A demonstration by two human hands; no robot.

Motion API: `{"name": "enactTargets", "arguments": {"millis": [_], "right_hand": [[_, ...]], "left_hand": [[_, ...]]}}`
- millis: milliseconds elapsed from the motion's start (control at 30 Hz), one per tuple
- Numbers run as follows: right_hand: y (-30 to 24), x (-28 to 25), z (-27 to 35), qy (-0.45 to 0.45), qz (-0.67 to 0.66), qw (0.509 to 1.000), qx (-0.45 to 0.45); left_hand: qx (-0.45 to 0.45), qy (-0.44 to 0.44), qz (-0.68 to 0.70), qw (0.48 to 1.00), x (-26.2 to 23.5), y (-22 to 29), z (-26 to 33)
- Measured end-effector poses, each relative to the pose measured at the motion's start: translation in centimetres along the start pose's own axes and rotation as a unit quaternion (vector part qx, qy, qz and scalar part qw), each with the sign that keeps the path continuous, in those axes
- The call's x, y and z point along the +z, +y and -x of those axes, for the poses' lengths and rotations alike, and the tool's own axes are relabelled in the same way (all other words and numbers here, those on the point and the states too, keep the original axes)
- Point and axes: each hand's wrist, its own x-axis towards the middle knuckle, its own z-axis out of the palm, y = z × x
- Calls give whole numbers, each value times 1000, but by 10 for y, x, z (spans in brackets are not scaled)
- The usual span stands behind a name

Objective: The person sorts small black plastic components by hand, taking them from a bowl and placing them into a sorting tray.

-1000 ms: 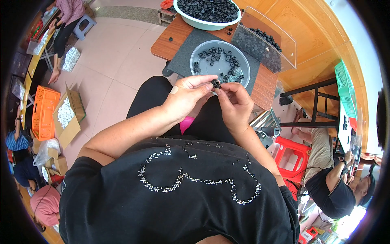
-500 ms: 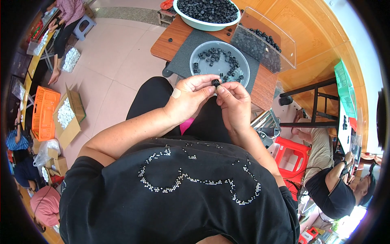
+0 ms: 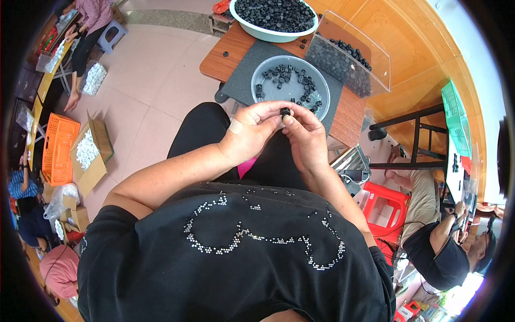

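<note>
Both of my hands meet over my lap, just in front of a shallow clear plastic basin (image 3: 256, 72). Pinched between their fingertips is a small round black plastic part (image 3: 285, 111), which looks like a cap or knob. My left hand (image 3: 251, 123), with a pale plaster on its back, grips it from the left. From the other side, the thumb and fingers of my right hand (image 3: 307, 138) close on it. Inside the basin lie several loose black parts (image 3: 281, 75) and, at its right, a heap of small clear pieces (image 3: 312, 101).
The basin stands on a dark grey mat (image 3: 241, 75) over a brown wooden table (image 3: 220, 56). Behind it are a pale tub (image 3: 263, 33) heaped with black parts and a clear bin (image 3: 375, 75). A red stool (image 3: 399, 204) stands at right, near a seated person (image 3: 440, 247).
My fingers have shifted slightly around the black part. My right index finger now reaches over farther to the left, and the part appears turned a little. The basin's contents look the same.
</note>
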Motion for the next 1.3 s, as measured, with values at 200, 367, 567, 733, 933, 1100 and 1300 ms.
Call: {"name": "enactTargets", "arguments": {"millis": [200,367,567,733,933,1100,1300], "right_hand": [[7,-2,-1,-23,-79,996,27],[2,5,1,-40,-113,993,24],[1,6,1,-47,-152,986,53],[2,6,1,-41,-150,986,58],[10,0,2,-41,37,997,-57],[6,-3,2,-56,113,988,-84],[9,-8,-1,-54,91,994,-24]], "left_hand": [[0,-9,2,1000,2,2,0],[14,-10,26,1000,2,-1,0],[30,0,16,999,1,-5,0],[36,-17,0,999,0,-3,0],[16,5,-64,998,0,4,3],[37,19,-111,993,-1,5,7],[44,42,-179,982,-4,0,8]]}}
